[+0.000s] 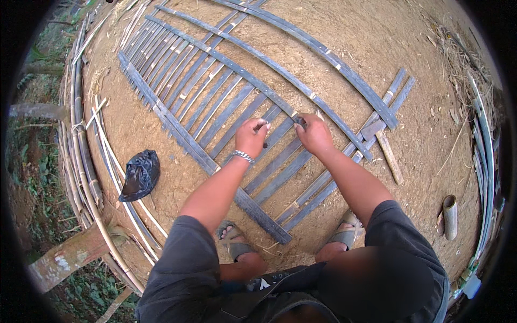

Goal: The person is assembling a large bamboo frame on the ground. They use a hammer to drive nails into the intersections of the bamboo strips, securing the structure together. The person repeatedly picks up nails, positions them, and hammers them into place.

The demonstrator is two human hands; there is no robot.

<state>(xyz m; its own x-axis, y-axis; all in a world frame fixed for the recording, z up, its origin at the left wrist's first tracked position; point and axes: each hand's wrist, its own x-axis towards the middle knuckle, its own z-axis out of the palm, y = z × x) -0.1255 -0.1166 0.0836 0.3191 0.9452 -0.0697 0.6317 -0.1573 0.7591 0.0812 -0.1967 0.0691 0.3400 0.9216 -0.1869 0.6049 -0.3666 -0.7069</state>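
1. Dark short sleeves [186,247] flank the person's outstretched bare forearms [214,191].
2. Crumpled black plastic bag [141,175] sits at left, contents hidden.
3. Slatted bamboo frame [226,115], weathered grey with pale nodes, lies on bare earth [377,29].
4. Left hand [251,139] curls narrow above slats; its hold is unclear.
5. Right hand [313,134] pinches narrow beside a rail [280,102]; grip uncertain.
6. Open-ended bamboo tube [451,219], interior unreadable.
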